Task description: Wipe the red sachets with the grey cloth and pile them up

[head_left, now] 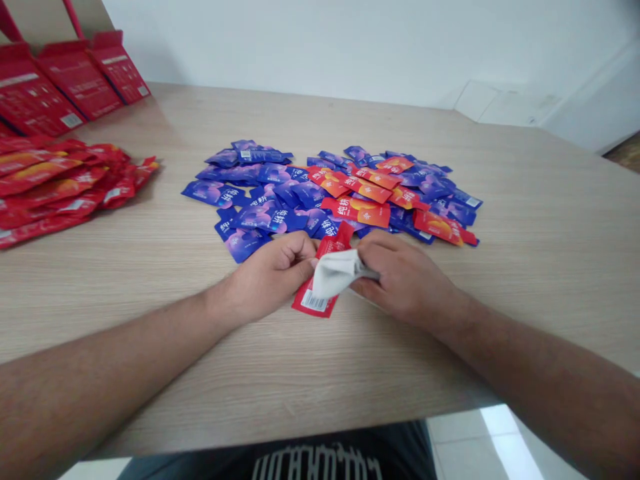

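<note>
Pale wood grain first, running wide across the desk (540,280), and behind it a plain white wall (325,50). Centre stage on that desk, a broad heap of blue pouches (257,215), spread loosely, overlapping every which way, with a scatter of red-and-orange pouches (363,210) lying over the middle and right of it, white lettering showing on several. Over to the left, well apart from the heap, a thick pile of red packets (65,187), layered flat, running out past the edge of view. Behind that pile, a row of red boxes (77,80), side by side, top flaps up. Down to the action, at the near edge of the heap: left hand (273,270) curled, thumb and fingers pinching the left edge of a single red pouch (329,247); right hand (407,277) closed round a bunched white cloth (334,273). And that red pouch: tilted, between the two hands, just in front of the heap, narrow neck pointing away, partly hidden by the cloth; touching or merely overlapping, impossible to tell. Smallest of all, a white barcode label (314,301) near the pouch's lower end.
</note>
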Demonstrator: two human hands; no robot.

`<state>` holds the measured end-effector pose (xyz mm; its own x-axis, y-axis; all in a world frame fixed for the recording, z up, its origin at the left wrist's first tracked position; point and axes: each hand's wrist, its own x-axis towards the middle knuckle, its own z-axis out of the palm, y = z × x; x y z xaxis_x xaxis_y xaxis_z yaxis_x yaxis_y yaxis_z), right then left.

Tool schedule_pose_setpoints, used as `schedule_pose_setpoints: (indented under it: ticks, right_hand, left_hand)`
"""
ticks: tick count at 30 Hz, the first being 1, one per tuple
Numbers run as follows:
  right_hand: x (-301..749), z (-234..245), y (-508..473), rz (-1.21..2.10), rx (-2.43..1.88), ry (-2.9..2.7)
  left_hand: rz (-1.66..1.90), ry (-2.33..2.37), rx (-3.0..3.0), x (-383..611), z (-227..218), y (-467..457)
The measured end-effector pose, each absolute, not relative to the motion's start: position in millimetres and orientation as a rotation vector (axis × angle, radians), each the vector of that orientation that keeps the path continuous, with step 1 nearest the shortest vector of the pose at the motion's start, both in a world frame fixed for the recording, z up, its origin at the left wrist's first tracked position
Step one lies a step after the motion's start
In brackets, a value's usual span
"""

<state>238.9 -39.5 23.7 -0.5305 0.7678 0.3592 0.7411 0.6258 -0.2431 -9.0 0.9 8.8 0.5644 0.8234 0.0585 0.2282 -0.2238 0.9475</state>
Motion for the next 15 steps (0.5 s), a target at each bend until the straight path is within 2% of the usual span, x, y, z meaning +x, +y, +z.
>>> schedule_pose_setpoints:
  ticks: [3,9,15]
  right_hand:
    - [245,23,-31,-0.031,-1.344,-2.234]
    - [240,23,-36,0.127,-1.177,-2.411]
    - [248,23,-24,0.01,-1.329,-2.196]
  left_hand:
    - [0.729,0.83,1.747,-9,8,1]
    - [0.695,0.876,1.773,-9,10,2]
    - [0.709,0.813,1.742,-10,6,3]
